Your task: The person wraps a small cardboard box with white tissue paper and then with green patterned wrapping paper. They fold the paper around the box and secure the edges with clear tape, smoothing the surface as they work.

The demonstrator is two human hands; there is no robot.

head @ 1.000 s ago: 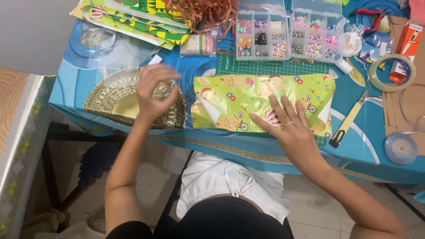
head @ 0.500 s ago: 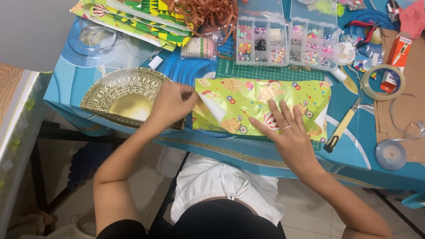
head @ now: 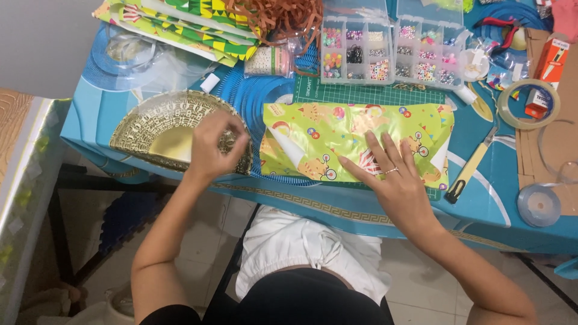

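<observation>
1. Head view: right hand [head: 394,180] lies flat, fingers spread, on the wrapped package [head: 355,141] at centre frame; if the pressure eases, the glossy paper could spring open.
2. Left hand [head: 214,144] is curled over the gold tray [head: 150,126], left of the package; whether it pinches anything, I cannot tell.
3. Utility knife [head: 472,171] lies near the right hand and could be knocked.

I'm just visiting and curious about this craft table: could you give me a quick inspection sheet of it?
Surface: blue patterned tablecloth, green cutting mat on it.
Job's things: wrapping-paper parcel flat under the right hand; gold filigree tray beside it.
Clutter: clear bead boxes, brown paper shreds, tape rolls, utility knife, patterned paper sheets.
Grippers: left hand over the tray, fingers pinched; right hand spread flat.
Cables: nothing seen.
Surroundings: tiled floor, silver-edged board at the left.
</observation>
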